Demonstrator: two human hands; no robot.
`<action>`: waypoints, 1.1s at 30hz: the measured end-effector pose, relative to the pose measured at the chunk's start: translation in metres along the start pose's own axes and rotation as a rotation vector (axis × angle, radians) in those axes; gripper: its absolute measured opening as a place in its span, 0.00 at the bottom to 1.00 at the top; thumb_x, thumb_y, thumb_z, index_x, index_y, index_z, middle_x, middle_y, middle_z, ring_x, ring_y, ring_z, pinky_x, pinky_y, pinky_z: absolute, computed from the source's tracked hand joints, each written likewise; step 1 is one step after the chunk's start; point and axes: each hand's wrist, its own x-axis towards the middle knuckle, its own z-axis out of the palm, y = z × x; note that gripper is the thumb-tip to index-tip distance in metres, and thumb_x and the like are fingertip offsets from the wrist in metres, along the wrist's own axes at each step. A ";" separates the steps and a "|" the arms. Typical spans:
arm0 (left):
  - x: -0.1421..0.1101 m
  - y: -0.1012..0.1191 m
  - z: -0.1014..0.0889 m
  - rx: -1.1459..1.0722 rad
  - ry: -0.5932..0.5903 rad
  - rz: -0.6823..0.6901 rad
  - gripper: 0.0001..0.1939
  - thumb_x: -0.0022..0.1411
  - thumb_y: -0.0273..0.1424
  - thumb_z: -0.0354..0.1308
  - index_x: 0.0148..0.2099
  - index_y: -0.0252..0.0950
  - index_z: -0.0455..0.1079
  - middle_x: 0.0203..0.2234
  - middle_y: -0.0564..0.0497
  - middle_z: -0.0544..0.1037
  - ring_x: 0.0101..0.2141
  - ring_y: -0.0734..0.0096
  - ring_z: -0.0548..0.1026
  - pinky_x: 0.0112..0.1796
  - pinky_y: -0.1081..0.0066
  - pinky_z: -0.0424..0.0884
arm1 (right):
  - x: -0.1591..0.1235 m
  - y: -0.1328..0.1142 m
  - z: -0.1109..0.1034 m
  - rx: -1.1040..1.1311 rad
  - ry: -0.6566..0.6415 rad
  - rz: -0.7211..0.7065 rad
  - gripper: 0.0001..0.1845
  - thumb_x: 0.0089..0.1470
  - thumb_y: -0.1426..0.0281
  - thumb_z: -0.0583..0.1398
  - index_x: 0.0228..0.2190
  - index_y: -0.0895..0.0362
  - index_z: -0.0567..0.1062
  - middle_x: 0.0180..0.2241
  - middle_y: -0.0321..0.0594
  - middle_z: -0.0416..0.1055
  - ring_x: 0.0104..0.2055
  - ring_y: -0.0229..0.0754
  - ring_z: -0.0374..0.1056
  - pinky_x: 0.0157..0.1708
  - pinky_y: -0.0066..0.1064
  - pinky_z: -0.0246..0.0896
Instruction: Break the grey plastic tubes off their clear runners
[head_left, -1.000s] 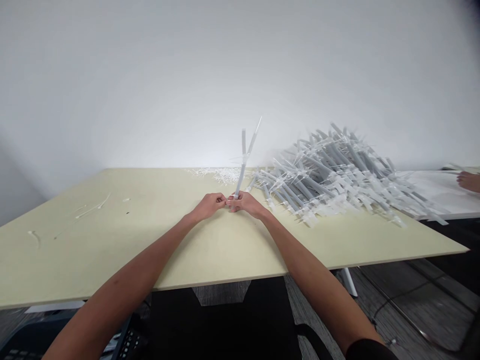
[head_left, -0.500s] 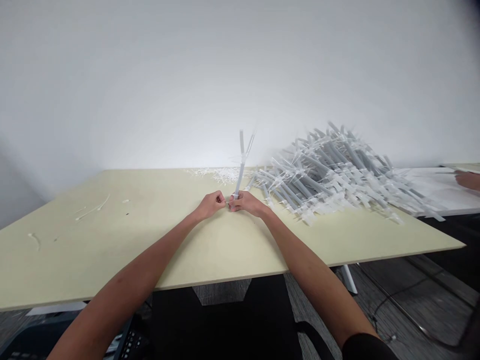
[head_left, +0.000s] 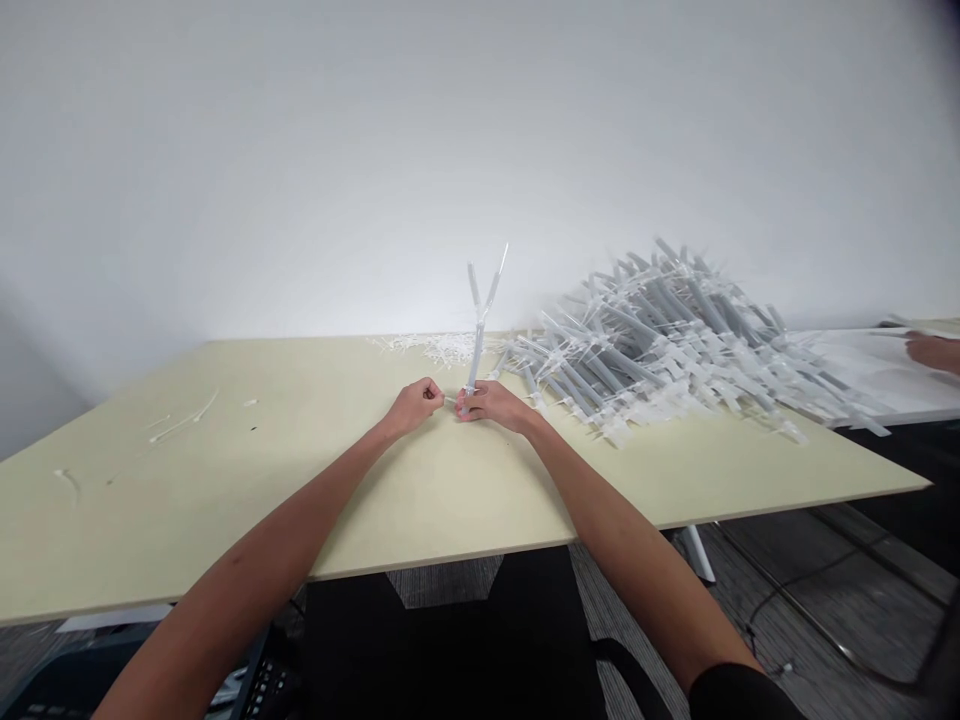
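A Y-shaped piece of clear-grey plastic tubing (head_left: 478, 350) stands upright over the table, its two arms pointing up. My right hand (head_left: 491, 403) is closed round its lower end. Just to the left, my left hand (head_left: 418, 405) is closed in a pinch on the thin white tail of a cable tie (head_left: 450, 400), which runs across the small gap to the tubing's base. The fingers hide the tie's head. Beside my right hand lies a large heap of similar tubing pieces (head_left: 645, 340) with white ties on them.
Small white offcuts (head_left: 446, 347) are piled at the table's back edge. A few loose cable ties (head_left: 184, 420) lie on the left of the table (head_left: 300, 490). At the far right, a co-worker's hand (head_left: 934, 352) is over a white surface. A dark basket (head_left: 82, 675) stands below, left.
My left hand has drawn slightly left, widening the gap to my right hand. The tubing's top has tilted a little left and turned, its arms spreading wider in view.
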 end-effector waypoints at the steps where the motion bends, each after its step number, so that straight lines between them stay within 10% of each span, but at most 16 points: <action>1: 0.000 0.000 0.000 -0.064 -0.013 -0.014 0.10 0.52 0.37 0.52 0.30 0.35 0.63 0.22 0.55 0.67 0.23 0.76 0.65 0.27 0.74 0.61 | 0.000 -0.001 0.000 0.021 -0.016 -0.001 0.10 0.41 0.70 0.65 0.27 0.61 0.71 0.27 0.41 0.71 0.32 0.38 0.69 0.40 0.34 0.68; 10: -0.002 0.008 0.004 -0.402 -0.152 -0.041 0.17 0.52 0.43 0.55 0.31 0.32 0.65 0.28 0.49 0.70 0.28 0.75 0.66 0.30 0.73 0.64 | -0.002 -0.011 0.004 0.118 -0.045 -0.030 0.15 0.40 0.66 0.66 0.30 0.61 0.73 0.32 0.42 0.73 0.35 0.39 0.70 0.43 0.33 0.65; 33: -0.003 0.018 0.020 -0.260 0.226 0.042 0.06 0.54 0.33 0.50 0.29 0.36 0.59 0.20 0.56 0.65 0.24 0.77 0.63 0.27 0.75 0.57 | 0.000 -0.010 0.009 0.134 0.009 -0.112 0.10 0.41 0.70 0.65 0.27 0.61 0.71 0.28 0.39 0.72 0.35 0.38 0.69 0.45 0.35 0.64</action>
